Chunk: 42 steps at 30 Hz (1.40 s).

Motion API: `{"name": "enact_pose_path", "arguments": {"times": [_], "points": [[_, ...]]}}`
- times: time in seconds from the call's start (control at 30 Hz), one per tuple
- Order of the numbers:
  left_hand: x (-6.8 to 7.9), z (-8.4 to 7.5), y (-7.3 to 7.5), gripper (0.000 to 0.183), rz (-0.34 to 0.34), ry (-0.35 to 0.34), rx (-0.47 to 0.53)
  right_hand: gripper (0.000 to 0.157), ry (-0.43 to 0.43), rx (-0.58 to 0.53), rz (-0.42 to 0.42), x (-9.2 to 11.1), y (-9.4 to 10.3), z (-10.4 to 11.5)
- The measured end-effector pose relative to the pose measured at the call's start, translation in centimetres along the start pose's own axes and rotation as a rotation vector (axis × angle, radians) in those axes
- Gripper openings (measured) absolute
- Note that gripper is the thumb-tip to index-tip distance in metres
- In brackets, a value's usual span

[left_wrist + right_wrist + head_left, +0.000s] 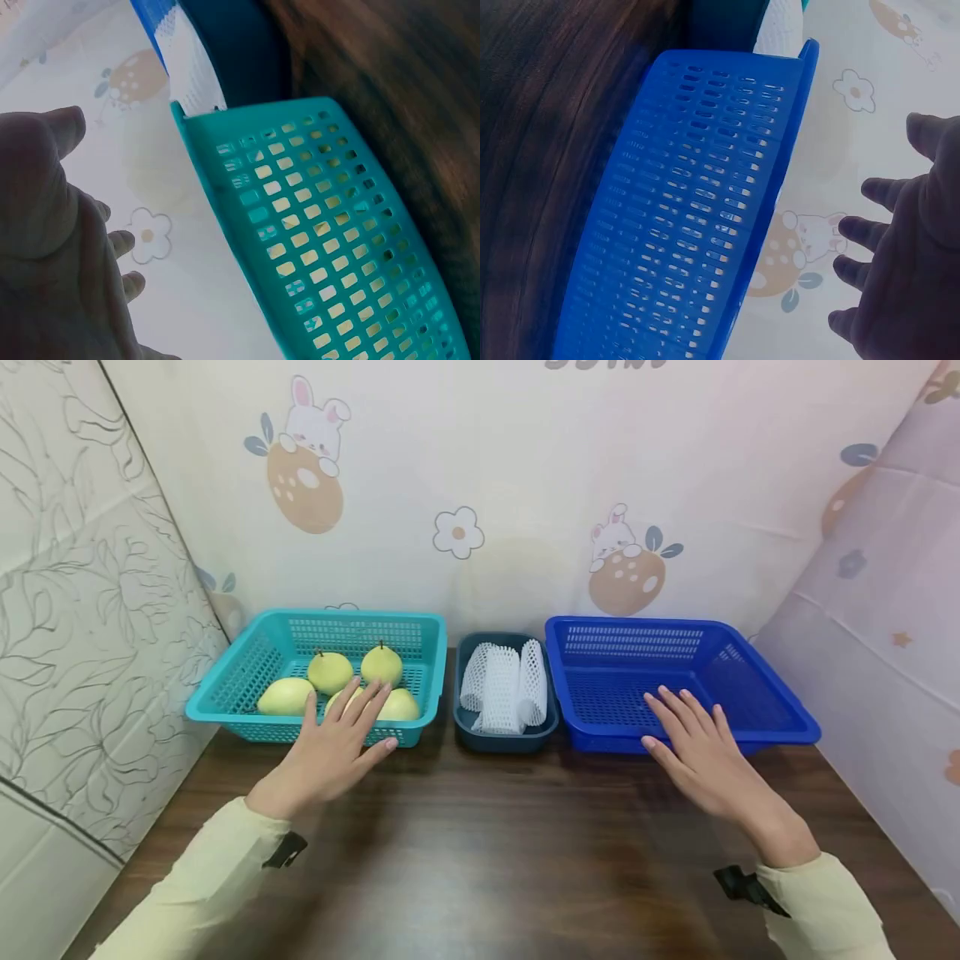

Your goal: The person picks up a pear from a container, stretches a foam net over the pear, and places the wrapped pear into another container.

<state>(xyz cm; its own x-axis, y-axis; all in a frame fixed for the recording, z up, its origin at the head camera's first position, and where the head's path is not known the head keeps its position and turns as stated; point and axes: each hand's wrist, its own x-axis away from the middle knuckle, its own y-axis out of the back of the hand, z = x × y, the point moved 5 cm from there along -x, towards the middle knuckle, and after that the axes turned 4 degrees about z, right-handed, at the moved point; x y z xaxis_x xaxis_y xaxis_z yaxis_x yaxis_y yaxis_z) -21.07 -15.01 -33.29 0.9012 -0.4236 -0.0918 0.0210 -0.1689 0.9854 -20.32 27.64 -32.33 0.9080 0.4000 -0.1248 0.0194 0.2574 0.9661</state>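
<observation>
The left hand [333,753] is hovering by the near rim of the turquoise basket [262,728] on the left, its fingers released, straight and spread, standing apart from the basket in the wrist view, while yellow-green pears [330,673] are lying inside. The right hand [701,762] is likewise hovering by the near rim of the blue basket [615,740] on the right, fingers loosely extended, parted and released. Between the baskets, white foam nets [501,689] are resting in a small dark bin [498,744].
</observation>
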Motion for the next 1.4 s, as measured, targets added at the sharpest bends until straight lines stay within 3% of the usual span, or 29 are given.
{"name": "enact_pose_path", "arguments": {"times": [0.27, 0.6, 0.97, 1.13, 1.27, 1.4], "points": [[-3.4, 1.5, -0.2, 0.069, 0.083, 0.030, 0.070, 0.061, 0.032, 0.003, 0.005, -2.0, -0.6, -0.5], [-6.9, 2.6, -0.3, 0.069, 0.158, 0.021, 0.134, 0.060, 0.058, 0.014, 0.027, -3.9, -2.1, -1.1], [-10.1, 3.4, -1.7, 0.066, 0.342, 0.105, 0.214, 0.054, 0.073, 0.029, 0.032, -4.7, -3.6, -1.6], [-11.1, 3.5, -2.5, 0.066, 0.423, 0.123, 0.211, 0.051, 0.077, 0.046, 0.012, -4.7, -4.1, -1.8], [-11.3, 3.4, -2.9, 0.036, 0.503, 0.158, 0.232, 0.051, 0.064, 0.064, 0.011, -4.7, -4.2, -1.8], [-11.6, 3.8, -3.8, 0.040, 0.573, 0.205, 0.230, 0.050, 0.058, 0.078, 0.016, -4.8, -4.3, -1.8]]}}
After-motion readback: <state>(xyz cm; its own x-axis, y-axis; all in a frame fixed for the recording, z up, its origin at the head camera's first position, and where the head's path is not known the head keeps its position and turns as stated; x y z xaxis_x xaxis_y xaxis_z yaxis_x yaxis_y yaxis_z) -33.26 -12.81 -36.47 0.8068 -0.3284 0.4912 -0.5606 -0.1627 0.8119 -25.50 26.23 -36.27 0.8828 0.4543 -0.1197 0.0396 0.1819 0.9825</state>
